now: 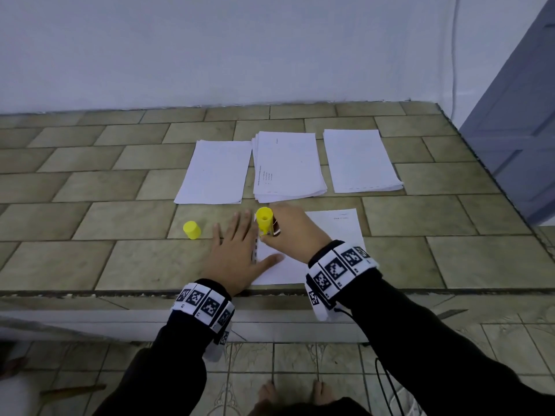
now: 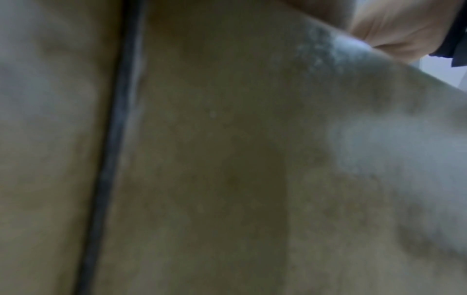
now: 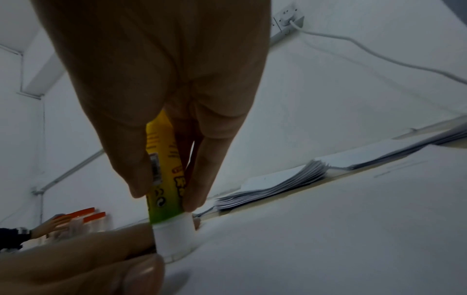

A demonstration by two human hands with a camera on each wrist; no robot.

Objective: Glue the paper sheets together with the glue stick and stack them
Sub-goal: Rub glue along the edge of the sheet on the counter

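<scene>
A single white sheet (image 1: 330, 235) lies near the front edge of the tiled ledge. My right hand (image 1: 288, 226) grips the yellow glue stick (image 1: 265, 220) upright, its white tip (image 3: 174, 235) pressed on the sheet's left edge. Fingers wrap the stick's body (image 3: 164, 169) in the right wrist view. My left hand (image 1: 237, 250) lies flat with spread fingers, holding down the sheet's left side beside the stick. The yellow cap (image 1: 191, 230) stands on the tiles left of my left hand. The left wrist view is blurred tile.
Three paper stacks lie behind: left stack (image 1: 214, 172), middle stack (image 1: 288, 166) and right stack (image 1: 362, 160). A white wall runs behind them and a blue-grey door (image 1: 516, 139) stands at the right. The ledge's front edge (image 1: 120, 292) drops to the floor.
</scene>
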